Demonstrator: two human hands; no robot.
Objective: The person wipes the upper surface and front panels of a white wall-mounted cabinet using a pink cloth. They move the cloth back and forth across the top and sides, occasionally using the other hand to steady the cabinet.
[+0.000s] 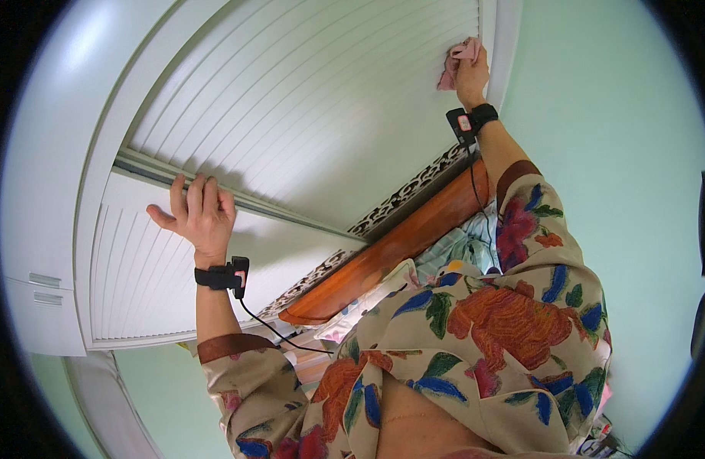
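A crumpled pink cloth point(449, 72) is in my right hand point(472, 77), held against the upper right part of a white grooved sliding door panel point(306, 103), close to its side frame. My left hand point(203, 212) holds no object; its fingers are spread and its fingertips rest on the grey-edged frame point(260, 209) between the two white panels. A black strap with a small device is on each wrist, and a black cable hangs from each. Dark scrollwork point(424, 186) decorates the panel along its end near the bed.
A glossy brown wooden headboard point(387, 244) runs below the panels, with patterned bedding point(458, 244) beside it. A pale green wall point(605, 143) stands on the right. White cabinet doors with metal handles point(45, 280) are at the left.
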